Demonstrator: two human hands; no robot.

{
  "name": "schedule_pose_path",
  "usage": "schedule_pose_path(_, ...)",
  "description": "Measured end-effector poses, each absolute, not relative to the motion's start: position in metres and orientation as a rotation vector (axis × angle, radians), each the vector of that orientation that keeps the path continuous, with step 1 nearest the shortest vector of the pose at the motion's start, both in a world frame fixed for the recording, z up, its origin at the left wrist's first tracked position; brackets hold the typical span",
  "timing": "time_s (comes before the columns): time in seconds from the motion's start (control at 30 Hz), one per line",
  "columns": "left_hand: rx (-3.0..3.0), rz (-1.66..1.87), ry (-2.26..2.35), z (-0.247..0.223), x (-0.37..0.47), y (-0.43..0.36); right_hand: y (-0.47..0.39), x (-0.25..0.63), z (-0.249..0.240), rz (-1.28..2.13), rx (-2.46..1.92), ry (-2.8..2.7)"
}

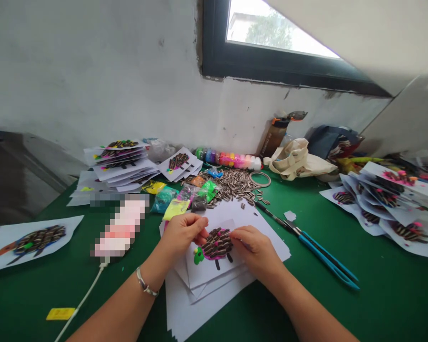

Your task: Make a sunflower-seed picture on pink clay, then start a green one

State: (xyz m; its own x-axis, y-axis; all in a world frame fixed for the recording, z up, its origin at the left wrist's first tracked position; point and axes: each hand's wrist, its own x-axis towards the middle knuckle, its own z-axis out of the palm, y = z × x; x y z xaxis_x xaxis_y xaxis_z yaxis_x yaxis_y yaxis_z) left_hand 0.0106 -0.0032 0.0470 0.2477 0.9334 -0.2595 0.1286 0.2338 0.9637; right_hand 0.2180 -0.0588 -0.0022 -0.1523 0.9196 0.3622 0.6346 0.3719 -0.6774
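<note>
A seed picture [217,244] lies on a sheet of white paper in front of me, with dark striped sunflower seeds set on a pink shape, green clay at its left and dark legs below. My left hand [185,232] is over its left edge, thumb and fingers pinched together; what they hold, if anything, is hidden. At the right edge of the seeds, my right hand [254,244] has its fingertips closed close to the picture, and I cannot make out anything in them. More white sheets [199,304] are stacked underneath.
Behind the sheets lies a pile of loose sunflower seeds [235,184], beside bagged coloured clay [164,198]. Blue tweezers [328,259] and a pen [271,214] lie to the right. Finished seed pictures are stacked left [124,166] and right [385,204]. A white cable [82,304] crosses the left.
</note>
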Motion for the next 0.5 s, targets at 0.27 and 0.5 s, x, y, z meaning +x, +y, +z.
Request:
schedule_pose_path(0.27, 1.215, 0.781, 1.185, 0.0462, 0.0105, -0.0037, -0.0597, 0.2180, -0.0029, 0.445, -1.379, -1.889)
schedule_pose_path(0.5, 1.242, 0.772, 1.181, 0.0474, 0.0111, -0.0038, -0.0595, 0.2170, -0.0037, 0.300, -1.459, -2.008)
